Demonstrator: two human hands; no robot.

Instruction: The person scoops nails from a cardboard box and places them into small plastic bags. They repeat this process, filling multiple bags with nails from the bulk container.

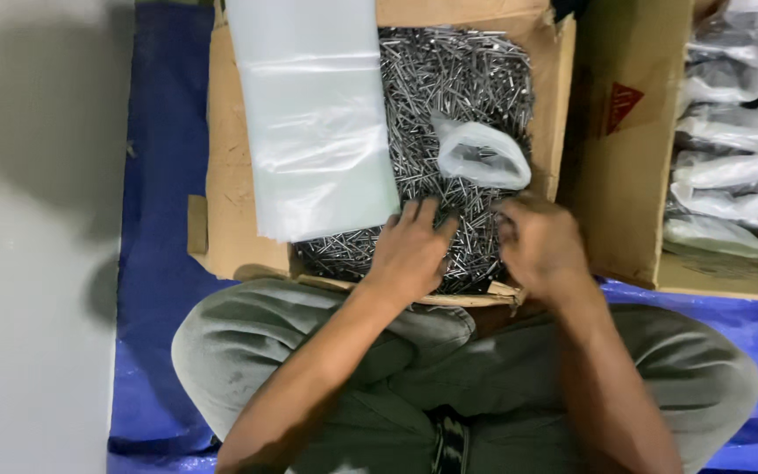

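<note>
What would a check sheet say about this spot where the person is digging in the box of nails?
Surface: blue tarp on a grey floor.
Job's things: open cardboard box full of steel nails; small open plastic bag lying on them.
Clutter: stack of flat clear plastic bags across the box.
Hands: left hand spread on the nails; right hand curled into them, contents hidden.
Cables: nothing seen.
Surroundings: second box with filled bags; person's crossed legs.

open top of nail box [537, 132], plastic bag stack [313, 114] covering left half, open bag [482, 155] mid-pile, second carton [629, 132] walling right
</note>
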